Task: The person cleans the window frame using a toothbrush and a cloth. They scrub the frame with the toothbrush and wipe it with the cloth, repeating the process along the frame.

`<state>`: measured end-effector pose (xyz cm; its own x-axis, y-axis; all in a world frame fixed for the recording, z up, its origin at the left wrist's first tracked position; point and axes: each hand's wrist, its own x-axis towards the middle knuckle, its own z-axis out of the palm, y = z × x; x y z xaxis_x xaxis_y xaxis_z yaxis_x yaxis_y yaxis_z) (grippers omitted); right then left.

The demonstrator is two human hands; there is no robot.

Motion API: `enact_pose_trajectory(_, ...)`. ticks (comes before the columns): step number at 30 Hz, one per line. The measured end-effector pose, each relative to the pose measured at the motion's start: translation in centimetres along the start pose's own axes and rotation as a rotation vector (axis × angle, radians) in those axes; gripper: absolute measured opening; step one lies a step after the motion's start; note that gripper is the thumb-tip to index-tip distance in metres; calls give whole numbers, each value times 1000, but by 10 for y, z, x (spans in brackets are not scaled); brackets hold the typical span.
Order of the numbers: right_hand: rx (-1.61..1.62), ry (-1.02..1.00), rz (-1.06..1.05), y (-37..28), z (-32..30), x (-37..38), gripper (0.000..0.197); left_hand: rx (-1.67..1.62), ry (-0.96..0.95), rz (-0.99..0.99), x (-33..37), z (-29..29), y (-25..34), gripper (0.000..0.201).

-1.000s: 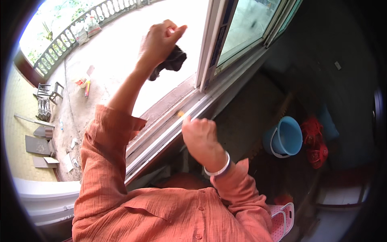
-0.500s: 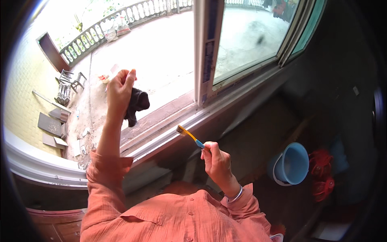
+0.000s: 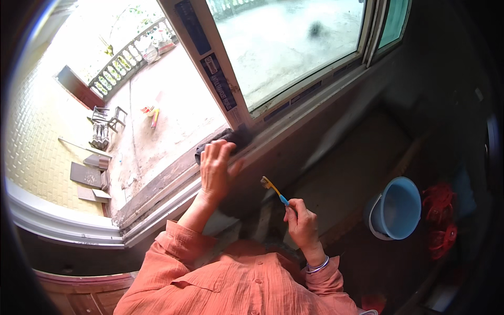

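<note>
Left hand (image 3: 218,170) lies flat, fingers spread, pressing a dark crumpled cloth (image 3: 231,139) onto the grey window track (image 3: 173,181); the cloth pokes out past the fingertips at about 1 o'clock from the hand, right at the foot of the white window frame post (image 3: 210,68). Right hand (image 3: 300,223) is closed around the blue end of a small yellow-and-blue plastic brush (image 3: 274,190), head pointing up toward 10 o'clock, in the air just off the sill edge, near the left hand but not touching it. Both sleeves belong to an orange crinkled long-sleeved shirt (image 3: 231,283); a pale bracelet (image 3: 318,265) sits on the right wrist. Light blue round plastic bucket (image 3: 399,207) stands on the dark floor at 3 o'clock from the right hand, well apart, with a red coiled thing (image 3: 440,210) just beside it, too dim to tell what it is. Outside, below the open window, a paved terrace (image 3: 173,113) with a white balustrade (image 3: 123,60).
</note>
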<state>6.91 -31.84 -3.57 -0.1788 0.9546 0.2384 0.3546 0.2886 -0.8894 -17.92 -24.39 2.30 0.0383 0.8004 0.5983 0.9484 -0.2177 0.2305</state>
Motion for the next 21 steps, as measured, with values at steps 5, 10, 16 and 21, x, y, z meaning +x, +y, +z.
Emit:
enact_pose_trajectory(5, 23, -28, 11, 4, -7, 0, 8, 102, -90, -33, 1, 7, -2, 30)
enact_pose_trajectory(10, 32, -17, 46, 9, -12, 3, 6, 54, -71, -150, -1, -6, -13, 32)
enact_pose_trajectory(16, 276, -33, 15, -13, -2, 33, 8, 178, 52, -51, -3, -9, -35, 15)
enact_pose_trajectory(21, 434, -58, -146, -28, 14, 57, 8, -441, 303, -303, 6, -50, -59, 4)
